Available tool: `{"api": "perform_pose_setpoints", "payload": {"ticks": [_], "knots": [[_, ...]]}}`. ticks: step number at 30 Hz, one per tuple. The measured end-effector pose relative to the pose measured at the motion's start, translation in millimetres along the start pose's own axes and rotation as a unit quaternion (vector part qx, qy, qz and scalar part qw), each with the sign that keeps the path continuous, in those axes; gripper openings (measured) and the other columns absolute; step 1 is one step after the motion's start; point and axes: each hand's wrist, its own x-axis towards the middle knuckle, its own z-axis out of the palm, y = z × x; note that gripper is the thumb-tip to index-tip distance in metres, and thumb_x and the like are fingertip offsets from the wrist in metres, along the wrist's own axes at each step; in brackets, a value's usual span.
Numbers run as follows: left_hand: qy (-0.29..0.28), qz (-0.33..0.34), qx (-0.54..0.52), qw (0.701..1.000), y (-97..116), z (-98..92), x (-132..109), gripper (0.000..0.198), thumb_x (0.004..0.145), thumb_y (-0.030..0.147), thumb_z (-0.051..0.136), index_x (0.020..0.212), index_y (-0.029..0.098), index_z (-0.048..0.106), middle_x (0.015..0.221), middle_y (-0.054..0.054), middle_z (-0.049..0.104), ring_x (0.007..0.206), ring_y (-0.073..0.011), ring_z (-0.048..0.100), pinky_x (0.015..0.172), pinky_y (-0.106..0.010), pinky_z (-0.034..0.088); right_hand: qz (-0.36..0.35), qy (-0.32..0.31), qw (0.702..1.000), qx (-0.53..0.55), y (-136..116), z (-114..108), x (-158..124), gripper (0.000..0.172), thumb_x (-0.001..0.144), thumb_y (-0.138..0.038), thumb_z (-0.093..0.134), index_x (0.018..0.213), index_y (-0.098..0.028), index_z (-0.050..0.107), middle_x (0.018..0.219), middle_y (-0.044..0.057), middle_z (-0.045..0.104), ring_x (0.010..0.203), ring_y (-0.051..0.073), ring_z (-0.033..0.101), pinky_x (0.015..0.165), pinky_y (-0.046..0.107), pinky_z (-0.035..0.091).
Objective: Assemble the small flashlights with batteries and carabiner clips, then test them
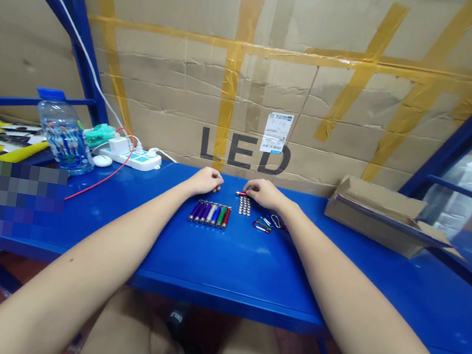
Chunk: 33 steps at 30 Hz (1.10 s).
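Observation:
Both my arms reach forward over a blue shelf (223, 264). My left hand (206, 182) rests knuckles-up with its fingers curled, just behind a row of several small coloured cylinders (210, 214). My right hand (262, 193) has its fingers closed around a small red and silver piece (241, 194), right behind a cluster of small silver round parts (245, 205). A few small coloured carabiner clips (265, 223) lie beside my right wrist.
An open cardboard box (383, 217) sits at the right. At the left stand a water bottle (64, 136), a white power strip (135, 157) with a red cable, a white mouse and yellow tools. A taped cardboard wall marked LED closes the back.

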Motion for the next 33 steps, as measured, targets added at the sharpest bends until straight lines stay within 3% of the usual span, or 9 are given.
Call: {"api": "perform_pose_setpoints", "payload": {"ticks": [33], "knots": [[-0.024,0.017,0.044,0.999,-1.6,0.2,4.0,0.011,0.080,0.018,0.060,0.075,0.015,0.070,0.072,-0.004,0.071,0.063,-0.0142,0.061,0.069,-0.027,0.047,0.007,-0.007,1.000,-0.007,-3.0,-1.7,-0.2,0.021,0.089,-0.021,0.056,0.099,-0.019,0.075,0.098,0.006,0.075,0.088,0.019,0.066,0.076,0.028,0.047]]}}
